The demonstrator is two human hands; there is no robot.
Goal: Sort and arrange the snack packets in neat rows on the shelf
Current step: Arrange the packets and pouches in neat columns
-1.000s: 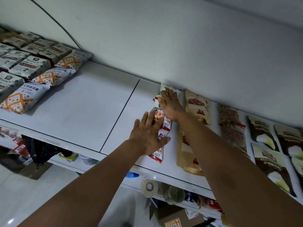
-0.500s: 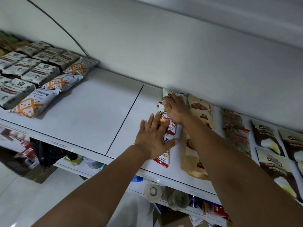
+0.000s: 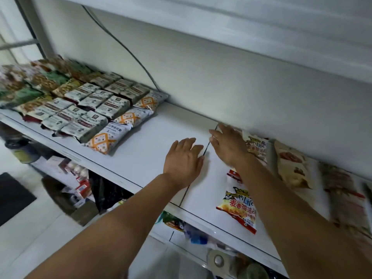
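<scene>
Faces a long white shelf [image 3: 149,146] running from the left edge down to the lower right, backed by a pale wall [image 3: 241,87] and roofed by an upper shelf [image 3: 261,27]. Shows, massed on the left end, snack packets [image 3: 80,109] in tidy rows: green and brown packets [image 3: 36,85] furthest left, grey-white packets [image 3: 94,101] in the middle, orange-patterned packets [image 3: 102,140] bordering the bare stretch. Stretches both bare arms over that bare stretch. Holds the left hand [image 3: 184,158] palm down over the board, fingers straight and close together, gripping nothing. Spreads the right hand [image 3: 229,146] near the back wall across the seam [image 3: 185,196] between boards, fingers straight and apart, empty, wrist over the rear chip packet [image 3: 256,148]; cannot tell whether touching. Shows the front chip packet [image 3: 239,210], red and yellow, flat near the front edge, partly under the right forearm, with a tan pouch [image 3: 293,166] beside and blurred packets [image 3: 342,194] further right.
</scene>
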